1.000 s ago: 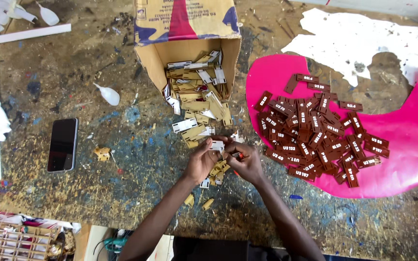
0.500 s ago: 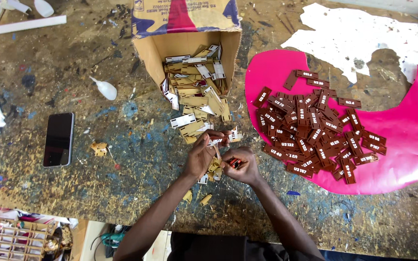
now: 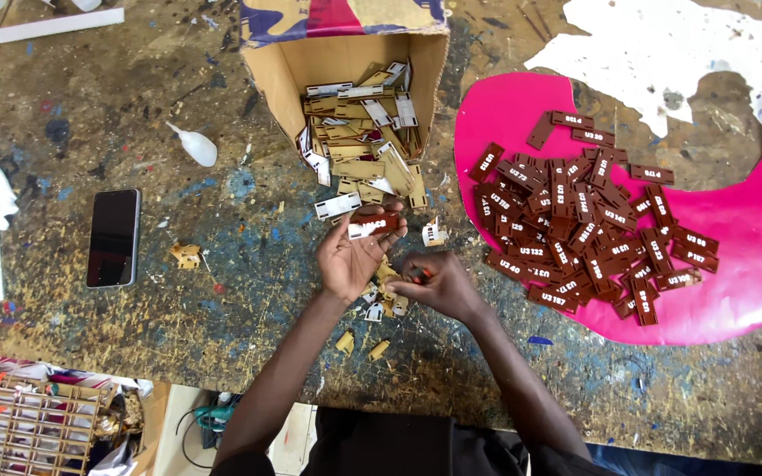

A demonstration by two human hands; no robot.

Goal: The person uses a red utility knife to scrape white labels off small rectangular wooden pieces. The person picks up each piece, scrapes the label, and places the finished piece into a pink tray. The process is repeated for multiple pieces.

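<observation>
The person's left hand lay palm up over the middle of the paint-spattered workbench, fingers curled loosely around a small brown tag with white lettering, pinched between thumb and fingertips just in front of the mouth of the tipped cardboard box. The right hand was closed into a near fist beside it, and something small and reddish showed between its thumb and forefinger; I could not tell what it was. Under both hands lay a scatter of pale backing scraps.

The box, lying on its side toward the far edge of the bench, spilled a heap of tan and white-faced tag frames. Toward the right edge a pink sheet carried a spread of finished brown tags, well apart from the hands. A black phone lay toward the left edge, and a small white bottle sat between it and the box.

To my eye the work wanted the tag held flat and steady by its ends, the other hand picking at one corner gently so the lettered face did not scratch or snap, and the scraps kept in their own pile away from the pink sheet
</observation>
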